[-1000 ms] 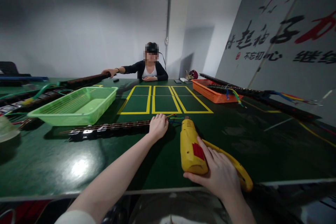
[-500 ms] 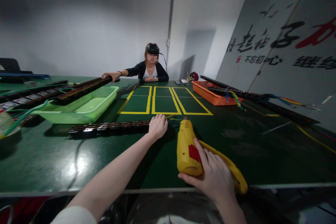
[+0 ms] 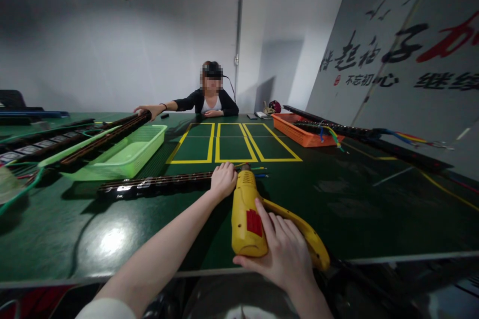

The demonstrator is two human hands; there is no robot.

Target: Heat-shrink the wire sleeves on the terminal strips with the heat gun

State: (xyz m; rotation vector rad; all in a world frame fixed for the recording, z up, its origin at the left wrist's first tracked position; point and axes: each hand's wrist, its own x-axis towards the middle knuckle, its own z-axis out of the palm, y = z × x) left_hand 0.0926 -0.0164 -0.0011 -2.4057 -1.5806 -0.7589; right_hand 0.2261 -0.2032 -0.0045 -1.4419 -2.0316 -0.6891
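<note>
My right hand (image 3: pixel 286 244) is wrapped around a yellow heat gun (image 3: pixel 245 232) with a red label, its nozzle pointing away from me. The nozzle tip is close beside my left hand (image 3: pixel 223 180), over thin coloured wires (image 3: pixel 260 175). My left hand is closed on the right end of a long, shiny black strip (image 3: pixel 160 184) lying across the table. The wires come out past my fingers, which hide the strip's end.
A green basket (image 3: pixel 147 157) stands at the left, with dark strips (image 3: pixel 105 144) over and beside it. A co-worker's hand (image 3: pixel 147 109) holds one of them. An orange basket (image 3: pixel 295 134) with wired strips is at the right. Yellow tape rectangles (image 3: pixel 215 142) mark the green table (image 3: pixel 359 224).
My right hand has moved the heat gun left, bringing its nozzle closer to my left hand. The co-worker's strip has shifted slightly over the green basket. My left hand keeps its hold.
</note>
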